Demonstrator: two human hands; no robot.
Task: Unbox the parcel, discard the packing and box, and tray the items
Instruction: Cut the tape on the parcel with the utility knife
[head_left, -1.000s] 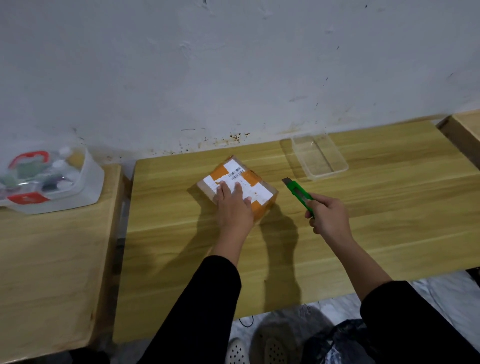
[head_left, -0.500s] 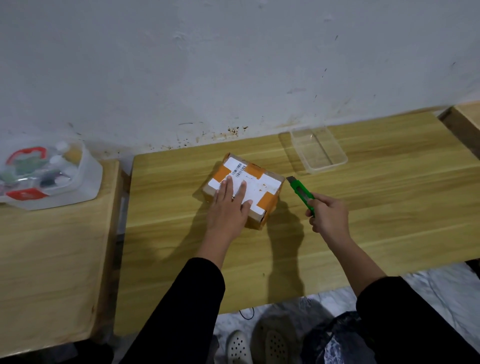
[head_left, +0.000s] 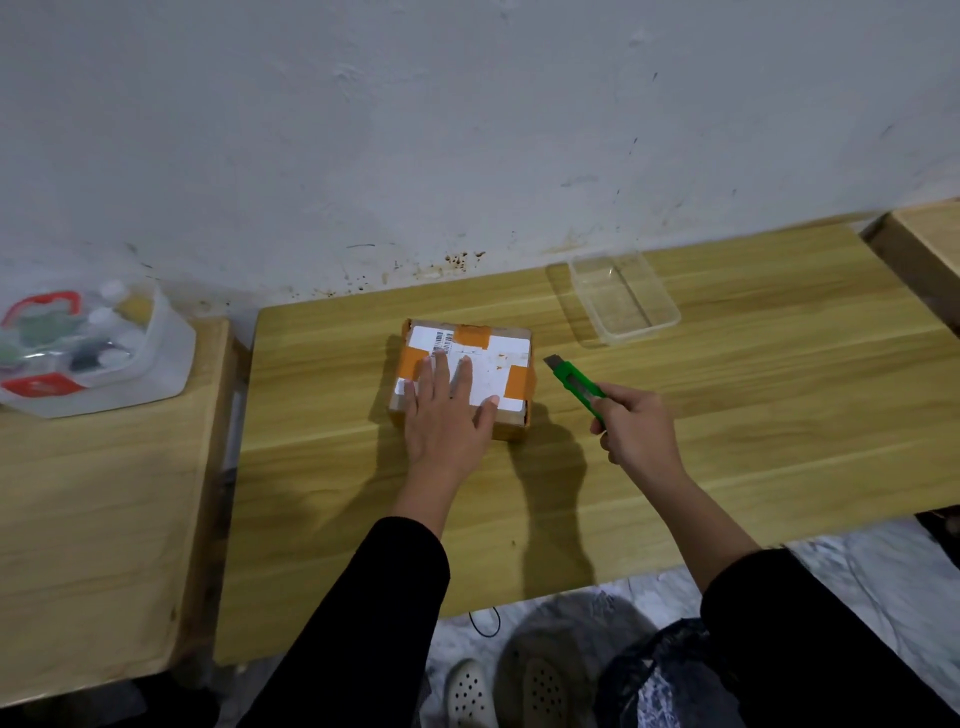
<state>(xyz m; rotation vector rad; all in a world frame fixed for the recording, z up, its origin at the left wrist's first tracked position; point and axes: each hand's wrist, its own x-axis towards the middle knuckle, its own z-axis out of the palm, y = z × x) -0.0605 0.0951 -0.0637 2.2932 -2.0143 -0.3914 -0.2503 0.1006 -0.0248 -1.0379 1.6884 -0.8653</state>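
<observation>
1. Here, a pale wooden surface (head_left: 727, 431) is seen stretching across the middle of the view, set against a scuffed grey-white wall (head_left: 467, 130); a second, lower wooden surface (head_left: 93, 519) is placed to its left.
2. On that lower surface, a translucent plastic container (head_left: 156, 358) is set near the wall, filled with small items that are too blurred to be told apart.
3. The parcel (head_left: 467, 364), a brown cardboard box sealed with orange tape and covered by a white label with a barcode, is laid flat on the main surface, left of centre and near the wall side.
4. A clear, shallow plastic tray (head_left: 623, 301) is placed to the right of the parcel and farther back, well apart from it, and nothing is seen inside it.
5. The left hand (head_left: 447, 415) is spread open and pressed flat on the near part of the parcel's top, with the fingers laid over the label.
6. The right hand (head_left: 636, 428) is closed around the handle of a green utility knife (head_left: 574, 382).
7. The knife is held just beside the parcel's right edge without touching it, and its blade end is pointed up and to the left.
8. Black sleeves are worn on both arms, and pale perforated shoes (head_left: 470, 693) are visible on the floor below.
</observation>
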